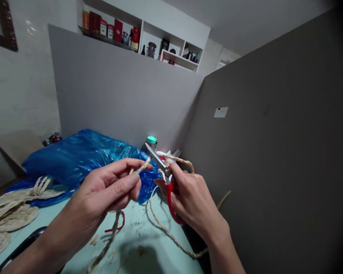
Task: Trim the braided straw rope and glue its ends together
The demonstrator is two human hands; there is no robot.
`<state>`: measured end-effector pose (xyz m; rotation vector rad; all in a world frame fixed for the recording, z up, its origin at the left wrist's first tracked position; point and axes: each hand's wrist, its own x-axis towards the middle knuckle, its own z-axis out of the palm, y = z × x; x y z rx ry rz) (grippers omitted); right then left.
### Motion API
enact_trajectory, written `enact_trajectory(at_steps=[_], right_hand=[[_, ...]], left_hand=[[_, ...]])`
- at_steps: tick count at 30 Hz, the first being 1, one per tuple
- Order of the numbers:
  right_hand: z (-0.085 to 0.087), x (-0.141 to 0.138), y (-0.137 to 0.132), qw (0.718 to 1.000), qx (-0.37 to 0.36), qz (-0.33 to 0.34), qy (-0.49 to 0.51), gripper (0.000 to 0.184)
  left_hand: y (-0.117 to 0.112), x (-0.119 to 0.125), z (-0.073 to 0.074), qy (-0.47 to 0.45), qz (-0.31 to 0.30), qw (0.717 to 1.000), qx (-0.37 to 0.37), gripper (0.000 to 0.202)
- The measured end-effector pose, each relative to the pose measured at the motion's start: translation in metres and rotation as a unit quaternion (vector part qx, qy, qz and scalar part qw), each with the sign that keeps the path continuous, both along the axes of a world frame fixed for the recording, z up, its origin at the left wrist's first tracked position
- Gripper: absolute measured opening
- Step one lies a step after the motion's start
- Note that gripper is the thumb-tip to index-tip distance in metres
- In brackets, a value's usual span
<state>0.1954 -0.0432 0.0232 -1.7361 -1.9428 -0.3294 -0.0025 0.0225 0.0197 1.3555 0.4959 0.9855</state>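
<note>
Left hand (pixel 103 190) pinches rope (pixel 145 165); right hand (pixel 194 198) holds scissors (pixel 156 159) near blue bag (pixel 74 156).

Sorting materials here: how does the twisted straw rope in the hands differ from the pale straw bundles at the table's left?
The twisted straw rope is one thin, tightly wound cord; the pale straw bundles are broad, flat and loose. The rope is pinched in the left hand; the bundles lie untouched on the teal table. Both look like tan fibre.
</note>
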Motion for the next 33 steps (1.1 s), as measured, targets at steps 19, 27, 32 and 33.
enact_trajectory(at_steps=[19,27,32,33], right_hand=[[0.002,0.005,0.001,1.000,-0.001,-0.016,-0.005,0.013],[0.004,0.007,0.001,0.999,0.026,-0.018,0.015,0.015],[0.007,0.001,-0.006,0.999,0.050,0.004,0.011,0.018],[0.008,0.000,-0.007,0.999,0.050,0.006,0.010,0.019]], left_hand=[[-0.005,0.006,0.001,-0.052,-0.066,0.988,-0.129,0.023],[-0.002,0.008,0.002,-0.061,-0.061,0.990,-0.113,0.016],[-0.004,0.007,0.007,-0.068,-0.015,0.993,-0.091,0.012],[-0.005,0.007,0.008,-0.070,-0.012,0.993,-0.090,0.012]])
